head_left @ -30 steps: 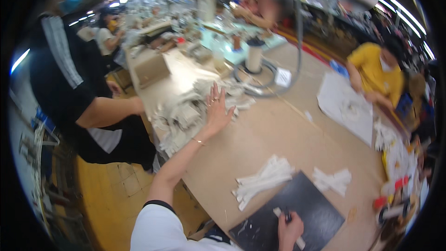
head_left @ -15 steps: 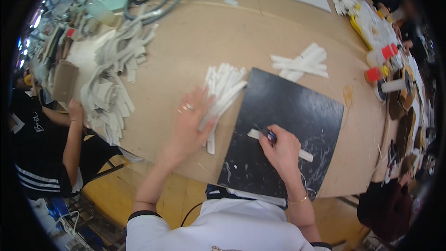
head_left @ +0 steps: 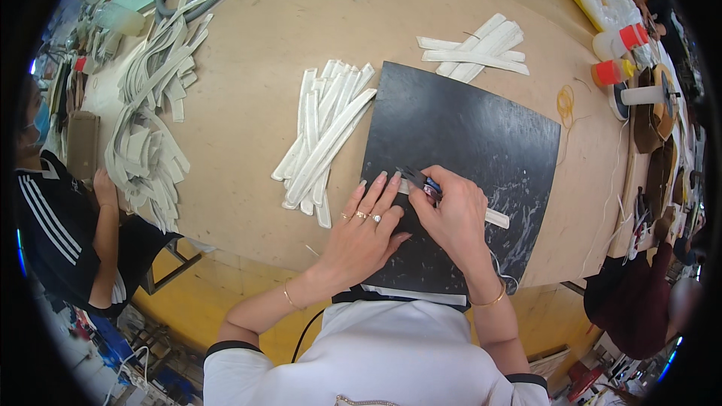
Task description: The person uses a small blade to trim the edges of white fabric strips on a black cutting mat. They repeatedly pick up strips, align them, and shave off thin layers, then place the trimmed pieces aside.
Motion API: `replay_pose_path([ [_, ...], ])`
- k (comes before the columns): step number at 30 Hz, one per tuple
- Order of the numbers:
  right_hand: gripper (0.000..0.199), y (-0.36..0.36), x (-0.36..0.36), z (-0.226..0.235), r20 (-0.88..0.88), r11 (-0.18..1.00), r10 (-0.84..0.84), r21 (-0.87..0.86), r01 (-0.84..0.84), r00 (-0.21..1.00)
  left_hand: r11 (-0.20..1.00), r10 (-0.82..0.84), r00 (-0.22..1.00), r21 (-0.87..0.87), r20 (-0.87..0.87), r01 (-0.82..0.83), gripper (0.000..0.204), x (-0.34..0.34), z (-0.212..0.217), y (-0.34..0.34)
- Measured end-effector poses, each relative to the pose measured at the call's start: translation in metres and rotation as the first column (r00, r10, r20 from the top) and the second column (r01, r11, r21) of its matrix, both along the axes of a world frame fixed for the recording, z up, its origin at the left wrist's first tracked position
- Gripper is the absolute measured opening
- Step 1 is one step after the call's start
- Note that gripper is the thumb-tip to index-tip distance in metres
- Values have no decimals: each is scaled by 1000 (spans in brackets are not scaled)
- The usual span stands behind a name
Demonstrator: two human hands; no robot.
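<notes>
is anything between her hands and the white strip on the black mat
Nothing visible: the left hand presses the white strip flat on the black mat, and the right hand works a small tool on it.

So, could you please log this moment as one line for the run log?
left hand: flat on strip | right hand: holds tool on strip | surface: black mat | nearby: strip pile left of mat

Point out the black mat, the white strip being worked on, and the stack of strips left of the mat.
black mat (head_left: 481, 135), head view, bare centre
white strip (head_left: 496, 218), head view, right end
stack of strips (head_left: 323, 135), head view, middle
</notes>
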State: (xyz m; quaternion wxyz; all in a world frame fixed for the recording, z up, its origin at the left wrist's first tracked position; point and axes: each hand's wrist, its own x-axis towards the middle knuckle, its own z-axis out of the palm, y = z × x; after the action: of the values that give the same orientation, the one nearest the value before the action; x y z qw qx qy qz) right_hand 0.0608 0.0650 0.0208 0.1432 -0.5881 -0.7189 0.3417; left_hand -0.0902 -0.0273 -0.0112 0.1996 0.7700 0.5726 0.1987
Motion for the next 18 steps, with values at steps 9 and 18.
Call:
replay_pose_path([
  [9,25,11,14,7,-48,996,26,-86,-30,999,1000,13,990,-22,-138,-17,36,7,5,1],
  [18,18,0,38,13,38,981,-33,-191,40,999,993,104,995,-60,-8,-104,67,15,4,1],
])
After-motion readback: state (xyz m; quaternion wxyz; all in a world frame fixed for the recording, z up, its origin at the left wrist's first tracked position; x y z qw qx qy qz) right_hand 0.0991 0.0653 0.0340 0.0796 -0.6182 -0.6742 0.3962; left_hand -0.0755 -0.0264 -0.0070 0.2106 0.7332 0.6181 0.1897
